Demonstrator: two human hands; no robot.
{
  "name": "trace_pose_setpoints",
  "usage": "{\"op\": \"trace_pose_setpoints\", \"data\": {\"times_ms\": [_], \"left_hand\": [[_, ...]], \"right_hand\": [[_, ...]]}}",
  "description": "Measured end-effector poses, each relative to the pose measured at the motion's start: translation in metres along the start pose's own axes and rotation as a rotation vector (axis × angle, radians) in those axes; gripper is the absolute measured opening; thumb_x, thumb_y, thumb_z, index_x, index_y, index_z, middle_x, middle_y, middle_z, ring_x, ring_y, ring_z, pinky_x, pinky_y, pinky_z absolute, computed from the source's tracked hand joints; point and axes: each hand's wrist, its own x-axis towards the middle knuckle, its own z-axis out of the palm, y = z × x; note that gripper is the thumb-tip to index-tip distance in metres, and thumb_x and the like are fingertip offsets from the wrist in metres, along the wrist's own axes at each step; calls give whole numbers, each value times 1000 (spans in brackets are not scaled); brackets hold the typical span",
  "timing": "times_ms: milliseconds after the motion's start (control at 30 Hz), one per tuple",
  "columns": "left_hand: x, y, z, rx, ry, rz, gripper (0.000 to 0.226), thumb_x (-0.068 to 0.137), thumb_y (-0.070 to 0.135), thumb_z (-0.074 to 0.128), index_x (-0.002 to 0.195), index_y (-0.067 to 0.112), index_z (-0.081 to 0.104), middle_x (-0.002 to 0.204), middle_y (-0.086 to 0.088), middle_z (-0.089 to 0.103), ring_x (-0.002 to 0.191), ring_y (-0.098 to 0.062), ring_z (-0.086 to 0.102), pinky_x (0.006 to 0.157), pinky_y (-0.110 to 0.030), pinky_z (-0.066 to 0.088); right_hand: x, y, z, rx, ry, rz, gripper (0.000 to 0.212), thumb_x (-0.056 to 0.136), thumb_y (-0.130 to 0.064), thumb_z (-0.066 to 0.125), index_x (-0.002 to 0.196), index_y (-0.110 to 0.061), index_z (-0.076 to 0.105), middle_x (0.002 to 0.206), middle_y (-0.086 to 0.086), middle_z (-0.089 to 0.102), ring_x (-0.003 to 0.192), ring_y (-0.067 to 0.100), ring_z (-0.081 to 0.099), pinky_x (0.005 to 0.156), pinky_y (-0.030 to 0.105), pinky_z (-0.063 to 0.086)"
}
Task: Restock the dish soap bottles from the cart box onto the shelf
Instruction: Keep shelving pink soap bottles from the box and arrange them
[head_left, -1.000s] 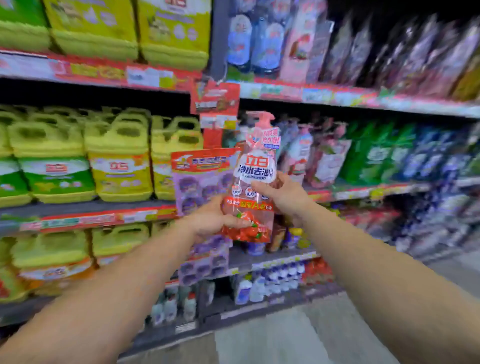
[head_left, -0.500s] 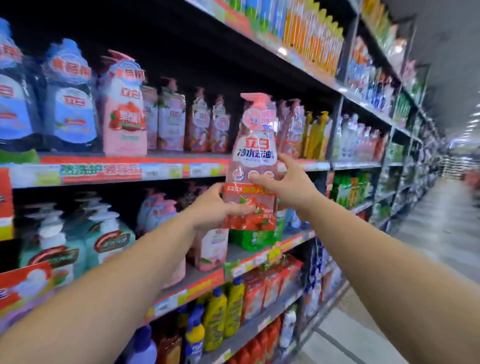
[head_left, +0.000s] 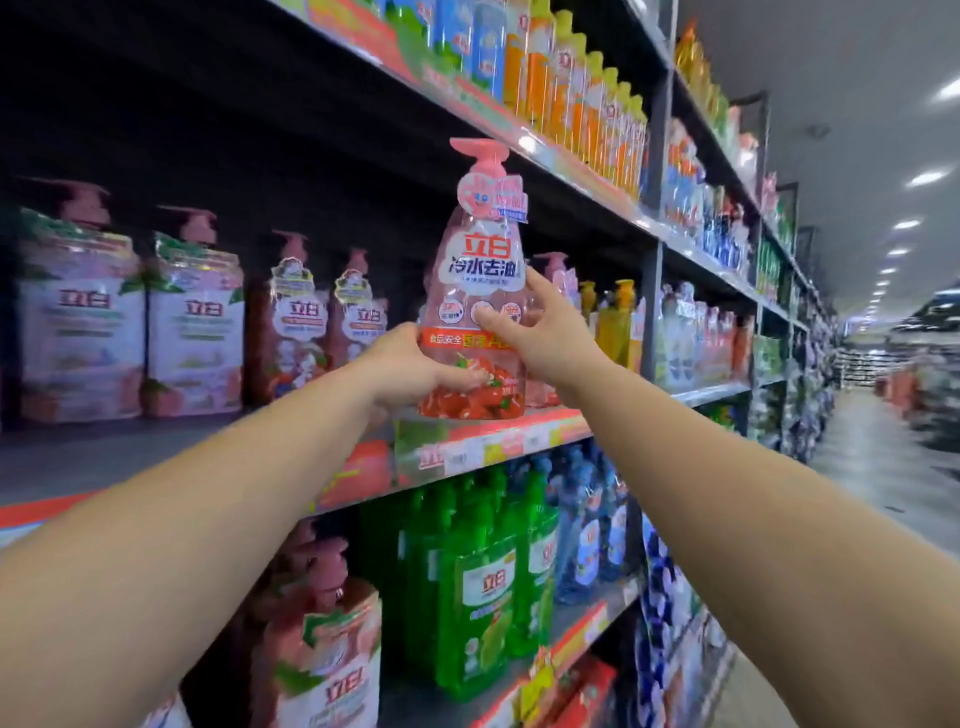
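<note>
Both hands, left hand (head_left: 410, 371) low and right hand (head_left: 540, 332) higher, grip the pink pump-top plastic dish soap bottle (head_left: 480, 291) upright, probably to set it steady on the dark metal shelf (head_left: 104, 452).

Pink pump-top dish soap bottle (head_left: 480, 291), upright, at front edge of shelf (head_left: 493, 441)

Both hands' grip: left hand (head_left: 410, 369), right hand (head_left: 545, 338), on upright pink bottle (head_left: 480, 280).

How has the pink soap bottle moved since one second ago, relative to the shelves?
Yes. The pink soap bottle went up, from the lower shelves to the shelf edge beside matching pink bottles.
</note>
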Motion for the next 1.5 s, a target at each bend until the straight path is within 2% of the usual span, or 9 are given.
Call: {"op": "trace_pose_setpoints", "data": {"times_ms": [167,300,467,600,700,900,1133,1300,1500], "left_hand": [[59,-14,26,162,143,-2,35,64,24,91,89,23,66,90,4,74,85,-14,71,88,-35,56],[98,-32,40,401,205,-124,53,58,44,90,103,23,71,98,4,74,92,-16,69,94,-37,54],[126,-36,64,533,204,-349,60,62,50,87,111,20,70,103,2,72,91,-17,67,89,-34,53],[144,-35,89,571,334,-368,90,47,55,91,120,12,59,110,0,68,93,-18,64,88,-34,51],[152,-37,109,581,466,-388,101,52,49,93,127,6,40,119,-5,57,105,-25,57,86,-36,46],[158,-39,117,545,484,-391,105,41,53,94,124,13,43,117,-2,61,105,-22,60,97,-43,50],[155,-37,133,512,502,-361,90,61,43,90,128,16,37,117,0,57,104,-21,57,92,-37,49],[152,-34,138,488,504,-368,88,67,41,87,133,15,35,115,1,53,105,-20,55,93,-37,49],[151,-35,140,476,510,-382,86,69,41,86,134,17,34,117,0,54,108,-20,56,98,-42,49]], "right_hand": [[57,67,-6,64,-56,-78,53,84,-27,75,132,-30,51,107,-11,71,90,2,69,82,26,58],[86,121,-5,123,-135,-97,54,85,-26,73,134,-29,51,108,-12,70,77,-15,61,72,12,51],[109,168,-14,61,-161,-76,58,81,-45,73,134,-33,52,98,-21,62,88,-3,57,83,22,48],[123,196,-44,-53,144,-167,45,82,-45,70,120,-28,52,106,-8,53,97,12,54,91,36,47],[138,226,-67,-145,297,-76,76,78,-51,72,139,-18,42,134,4,49,128,23,42,110,41,34],[149,277,-70,65,-32,229,128,41,-74,78,147,-23,25,143,0,47,131,23,47,109,47,39],[156,286,-81,114,-130,167,114,44,-65,85,138,-25,33,125,-8,58,112,16,59,100,45,49],[157,290,-92,106,-184,134,100,70,-43,83,147,-21,24,118,-11,46,109,12,49,101,36,44],[164,296,-104,195,-314,225,89,77,-34,79,148,-27,26,125,-3,55,108,18,60,95,44,52]]}}
